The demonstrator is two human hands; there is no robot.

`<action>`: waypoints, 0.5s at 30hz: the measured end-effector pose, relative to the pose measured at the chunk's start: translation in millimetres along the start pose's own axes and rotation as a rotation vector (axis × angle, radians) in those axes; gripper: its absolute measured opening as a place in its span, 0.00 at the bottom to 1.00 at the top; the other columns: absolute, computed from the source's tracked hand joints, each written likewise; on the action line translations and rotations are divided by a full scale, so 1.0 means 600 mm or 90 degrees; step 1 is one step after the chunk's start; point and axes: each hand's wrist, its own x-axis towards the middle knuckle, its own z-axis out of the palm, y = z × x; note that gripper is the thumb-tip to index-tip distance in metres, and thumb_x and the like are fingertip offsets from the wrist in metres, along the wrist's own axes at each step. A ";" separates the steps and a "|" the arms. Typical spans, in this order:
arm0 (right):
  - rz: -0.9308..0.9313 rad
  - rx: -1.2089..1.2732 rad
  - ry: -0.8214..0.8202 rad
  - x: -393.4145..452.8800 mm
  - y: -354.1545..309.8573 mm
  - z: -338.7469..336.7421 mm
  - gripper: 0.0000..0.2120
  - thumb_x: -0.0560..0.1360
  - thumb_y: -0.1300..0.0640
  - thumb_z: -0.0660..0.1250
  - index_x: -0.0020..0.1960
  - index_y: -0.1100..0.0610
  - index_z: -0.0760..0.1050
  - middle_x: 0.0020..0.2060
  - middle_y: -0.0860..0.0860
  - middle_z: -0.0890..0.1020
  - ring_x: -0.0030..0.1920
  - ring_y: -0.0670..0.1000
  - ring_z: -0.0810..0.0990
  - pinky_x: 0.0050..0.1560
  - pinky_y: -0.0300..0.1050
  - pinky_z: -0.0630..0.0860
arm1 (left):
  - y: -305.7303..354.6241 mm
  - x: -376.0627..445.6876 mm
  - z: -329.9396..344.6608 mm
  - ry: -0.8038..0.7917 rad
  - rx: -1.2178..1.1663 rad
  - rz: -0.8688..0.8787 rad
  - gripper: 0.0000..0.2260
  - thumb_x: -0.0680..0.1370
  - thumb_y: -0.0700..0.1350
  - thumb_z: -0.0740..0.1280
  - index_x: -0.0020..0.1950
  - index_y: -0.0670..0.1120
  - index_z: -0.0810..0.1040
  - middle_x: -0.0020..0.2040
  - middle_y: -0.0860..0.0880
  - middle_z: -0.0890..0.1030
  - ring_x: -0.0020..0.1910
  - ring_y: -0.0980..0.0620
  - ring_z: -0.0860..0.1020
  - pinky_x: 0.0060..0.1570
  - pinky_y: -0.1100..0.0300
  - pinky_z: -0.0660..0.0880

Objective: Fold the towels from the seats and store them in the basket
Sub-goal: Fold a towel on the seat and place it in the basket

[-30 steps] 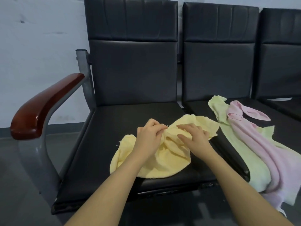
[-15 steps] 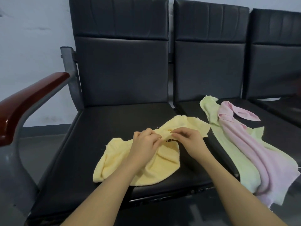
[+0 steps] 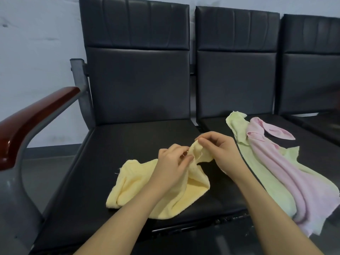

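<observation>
While both hands pinch one raised edge of the yellow towel (image 3: 165, 190) at frame centre, my left hand (image 3: 172, 162) and right hand (image 3: 219, 150) sit almost touching, and the cloth trails from that grip toward lower left across the left seat (image 3: 114, 172). Green towel (image 3: 266, 181) and pink towel (image 3: 287, 173) lie right of it. I see no basket; the pinched corner itself is hidden.

I can read no text, label, brand, number or sign anywhere from here; nothing legible stands on any surface.
</observation>
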 end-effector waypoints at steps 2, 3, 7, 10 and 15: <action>0.013 -0.010 -0.009 0.000 0.004 -0.004 0.06 0.77 0.62 0.66 0.46 0.57 0.82 0.40 0.50 0.84 0.44 0.46 0.81 0.46 0.37 0.76 | 0.005 0.000 0.003 0.041 -0.059 -0.017 0.10 0.78 0.48 0.66 0.59 0.55 0.77 0.46 0.61 0.77 0.52 0.52 0.74 0.54 0.74 0.63; 0.023 -0.033 -0.007 0.000 0.009 -0.005 0.06 0.77 0.62 0.67 0.45 0.55 0.82 0.41 0.49 0.84 0.44 0.45 0.81 0.47 0.38 0.76 | 0.007 0.002 0.003 0.053 -0.099 -0.026 0.10 0.78 0.47 0.67 0.57 0.58 0.76 0.44 0.62 0.77 0.52 0.51 0.75 0.54 0.70 0.67; 0.106 -0.108 0.018 0.000 0.043 -0.006 0.06 0.76 0.55 0.68 0.43 0.45 0.82 0.41 0.42 0.83 0.46 0.41 0.79 0.59 0.52 0.74 | 0.015 0.005 -0.004 0.037 -0.191 -0.051 0.14 0.77 0.44 0.68 0.49 0.64 0.71 0.40 0.59 0.78 0.50 0.52 0.76 0.52 0.57 0.75; 0.113 -0.167 0.052 -0.001 0.062 0.009 0.06 0.74 0.52 0.69 0.41 0.41 0.80 0.45 0.41 0.81 0.54 0.45 0.76 0.64 0.57 0.67 | 0.017 0.007 -0.002 0.023 -0.180 -0.064 0.14 0.76 0.43 0.69 0.51 0.62 0.71 0.40 0.57 0.78 0.49 0.53 0.77 0.51 0.59 0.74; 0.023 -0.257 0.238 -0.021 0.060 0.032 0.02 0.74 0.51 0.69 0.45 0.46 0.77 0.44 0.43 0.77 0.50 0.46 0.73 0.59 0.50 0.62 | 0.003 0.017 0.001 0.053 -0.166 -0.146 0.11 0.76 0.43 0.69 0.55 0.55 0.73 0.43 0.54 0.79 0.44 0.58 0.77 0.42 0.71 0.72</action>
